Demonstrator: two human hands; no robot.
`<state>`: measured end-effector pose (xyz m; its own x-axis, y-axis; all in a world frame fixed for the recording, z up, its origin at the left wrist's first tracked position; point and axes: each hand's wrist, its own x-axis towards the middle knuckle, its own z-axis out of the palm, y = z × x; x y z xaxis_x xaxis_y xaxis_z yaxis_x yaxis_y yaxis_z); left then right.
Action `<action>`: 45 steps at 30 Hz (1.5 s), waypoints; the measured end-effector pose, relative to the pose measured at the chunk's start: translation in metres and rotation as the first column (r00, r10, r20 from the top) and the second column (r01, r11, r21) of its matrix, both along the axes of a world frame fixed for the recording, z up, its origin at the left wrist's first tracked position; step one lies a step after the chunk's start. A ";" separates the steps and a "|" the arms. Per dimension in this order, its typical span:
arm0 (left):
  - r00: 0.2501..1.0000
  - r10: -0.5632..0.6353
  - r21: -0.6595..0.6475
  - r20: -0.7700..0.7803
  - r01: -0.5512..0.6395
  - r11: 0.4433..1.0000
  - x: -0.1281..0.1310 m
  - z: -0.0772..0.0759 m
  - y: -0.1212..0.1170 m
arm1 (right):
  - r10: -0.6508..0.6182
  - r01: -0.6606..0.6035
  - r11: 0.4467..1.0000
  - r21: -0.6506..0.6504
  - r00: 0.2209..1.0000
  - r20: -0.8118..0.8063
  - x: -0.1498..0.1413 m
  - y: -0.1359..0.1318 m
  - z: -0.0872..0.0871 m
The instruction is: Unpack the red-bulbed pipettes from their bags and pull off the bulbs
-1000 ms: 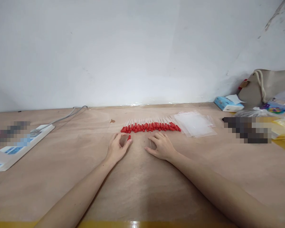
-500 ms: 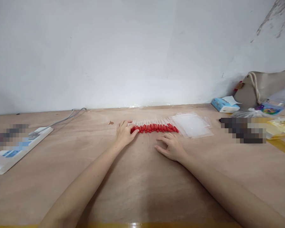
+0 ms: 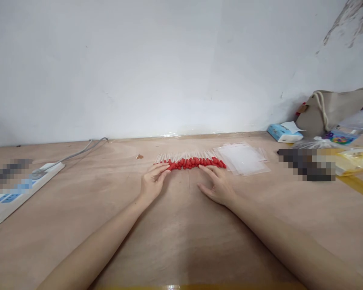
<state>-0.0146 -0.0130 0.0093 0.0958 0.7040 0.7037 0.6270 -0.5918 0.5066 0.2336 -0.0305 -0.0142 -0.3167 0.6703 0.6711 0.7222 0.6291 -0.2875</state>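
Observation:
A row of thin pale sticks with red ends [image 3: 193,162] lies side by side on the table, the red ends toward me. My left hand [image 3: 153,183] rests at the left part of the row, its stretched fingers along the red ends and its thumb near one of them. Whether the thumb and finger pinch a stick is hard to see. My right hand [image 3: 219,185] is at the front of the row further right, fingers apart, with a fingertip at the red ends and the thumb away from them. Clear flat plastic bags [image 3: 243,159] lie in a pile right of the sticks.
On the left a white power strip [image 3: 27,193] with a grey cable lies on the wooden table [image 3: 157,249]. A blue tissue pack [image 3: 282,133], a grey bag [image 3: 345,108] and a yellow plastic packet [image 3: 355,161] are at the right. A white wall stands behind.
My left hand has drawn back toward me and left, uncovering more sticks at the row's left end. My right hand's fingers have stretched forward to the red ends.

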 end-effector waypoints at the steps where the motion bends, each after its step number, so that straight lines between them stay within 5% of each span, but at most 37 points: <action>1: 0.997 -0.055 -0.065 0.060 0.059 0.996 -0.001 -0.003 -0.005 | -0.008 0.008 1.000 0.030 1.000 -0.006 0.000 0.000 0.001; 8: 0.971 -0.228 -0.277 0.076 0.240 0.930 -0.001 -0.020 -0.018 | 0.103 -0.130 0.986 0.103 0.966 0.238 -0.004 -0.005 0.008; 20: 0.923 -0.340 -0.104 -0.178 0.326 0.940 0.008 -0.020 -0.024 | 0.146 -0.186 0.971 0.150 0.960 0.240 -0.011 -0.003 0.002; 28: 0.836 -0.179 -0.039 -0.519 0.186 0.982 0.021 -0.017 -0.025 | 0.159 -0.206 0.965 0.160 0.951 0.263 -0.012 -0.005 0.004; 45: 0.819 -0.105 0.015 -0.564 0.137 0.990 0.022 -0.011 -0.034 | 0.190 -0.249 0.950 0.189 0.940 0.282 -0.011 -0.008 0.003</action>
<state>0.0075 -0.0471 -0.0017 0.5671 0.6240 0.5376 0.7147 -0.6973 0.0555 0.2226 -0.0383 -0.0114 -0.6204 0.4101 0.6685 0.5894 0.8061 0.0525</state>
